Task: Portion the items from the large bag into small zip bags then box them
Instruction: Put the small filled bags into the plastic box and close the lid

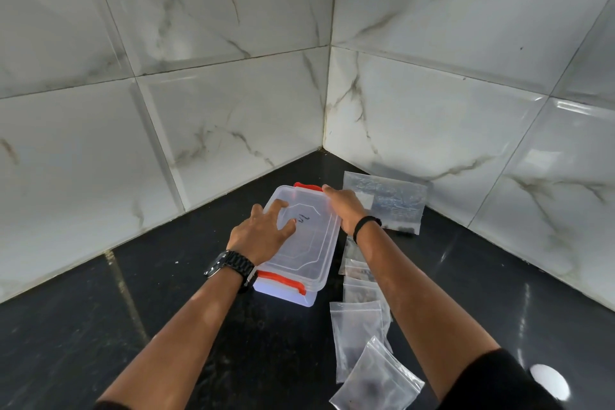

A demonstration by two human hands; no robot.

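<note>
A clear plastic box [309, 253] with red latches stands on the black counter with its lid on. My left hand [261, 231] lies flat on the lid, fingers spread. My right hand [346, 205] rests at the lid's far right corner, fingertips by the far red latch [307, 186]. The near red latch [283, 280] sits at the box's front end. The large clear bag [389, 200] lies to the right of the box near the wall. Several small zip bags [357, 333] with dark contents lie in a row along the box's right side, partly under my right forearm.
White marble-look tiled walls [233, 110] meet in a corner just behind the box. The black counter [100, 326] stretches left and toward me. A bright light reflection [549, 381] shows on the counter at the lower right.
</note>
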